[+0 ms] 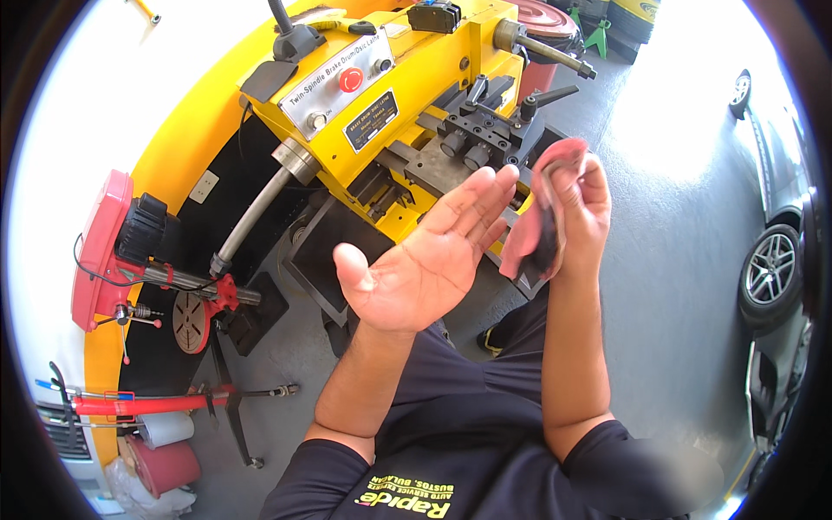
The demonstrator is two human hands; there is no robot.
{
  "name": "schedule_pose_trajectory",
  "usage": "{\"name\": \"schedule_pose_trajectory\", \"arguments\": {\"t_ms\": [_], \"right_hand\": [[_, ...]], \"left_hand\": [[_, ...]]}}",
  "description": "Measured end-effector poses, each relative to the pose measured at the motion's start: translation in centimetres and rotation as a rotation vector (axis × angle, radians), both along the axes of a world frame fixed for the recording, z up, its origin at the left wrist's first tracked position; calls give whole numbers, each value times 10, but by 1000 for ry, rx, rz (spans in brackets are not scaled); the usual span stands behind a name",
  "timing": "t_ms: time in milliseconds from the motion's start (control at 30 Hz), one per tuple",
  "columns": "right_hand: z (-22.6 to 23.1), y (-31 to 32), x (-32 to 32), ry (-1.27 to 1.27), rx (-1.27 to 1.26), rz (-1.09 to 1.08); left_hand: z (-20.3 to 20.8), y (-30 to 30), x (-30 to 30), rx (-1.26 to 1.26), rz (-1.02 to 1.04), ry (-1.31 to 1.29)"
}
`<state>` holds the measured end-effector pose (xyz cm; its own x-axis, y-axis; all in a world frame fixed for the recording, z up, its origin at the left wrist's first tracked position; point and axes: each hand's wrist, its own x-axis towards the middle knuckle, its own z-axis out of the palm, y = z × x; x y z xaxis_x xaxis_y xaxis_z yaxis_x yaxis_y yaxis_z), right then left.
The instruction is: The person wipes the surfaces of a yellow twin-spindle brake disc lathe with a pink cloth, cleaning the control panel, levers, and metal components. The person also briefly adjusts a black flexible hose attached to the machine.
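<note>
At six o'clock, nearest the camera, a black shirt fills the lower edge, with dark trousers just beyond it. Around the middle of the view the left hand is open and empty, palm turned up toward the camera, its thumb pointing to ten o'clock and its other fingers toward one. Between two and three o'clock the right hand grips a pinkish-red cloth, which hangs down toward the left hand with a dark patch low on it; whether cloth and left hand touch is hard to tell. Beyond them, at twelve, stands a yellow lathe with a red button on its panel and a black tool block toward one o'clock. A red drill press stands at nine, rolls of material lie at eight, a red bin sits behind the lathe at one, and a car wheel shows at three.
</note>
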<state>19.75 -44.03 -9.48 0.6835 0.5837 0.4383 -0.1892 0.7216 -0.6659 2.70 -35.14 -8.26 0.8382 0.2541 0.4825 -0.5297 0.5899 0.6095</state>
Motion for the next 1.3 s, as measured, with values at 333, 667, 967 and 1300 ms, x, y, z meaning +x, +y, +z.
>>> {"name": "schedule_pose_trajectory", "arguments": {"t_ms": [333, 667, 967, 1300], "right_hand": [[18, 5, -43, -599, -277, -120], [16, 10, -62, -310, -251, -186], [22, 6, -64, 53, -122, -18], [15, -1, -38, -216, -109, 306]], "left_hand": [[5, -13, -10, -16, 82, 196], [6, -31, -1, 102, 260, 269], [-14, -26, 15, 429, 338, 262], [-1, -28, 4, -362, 68, 61]]}}
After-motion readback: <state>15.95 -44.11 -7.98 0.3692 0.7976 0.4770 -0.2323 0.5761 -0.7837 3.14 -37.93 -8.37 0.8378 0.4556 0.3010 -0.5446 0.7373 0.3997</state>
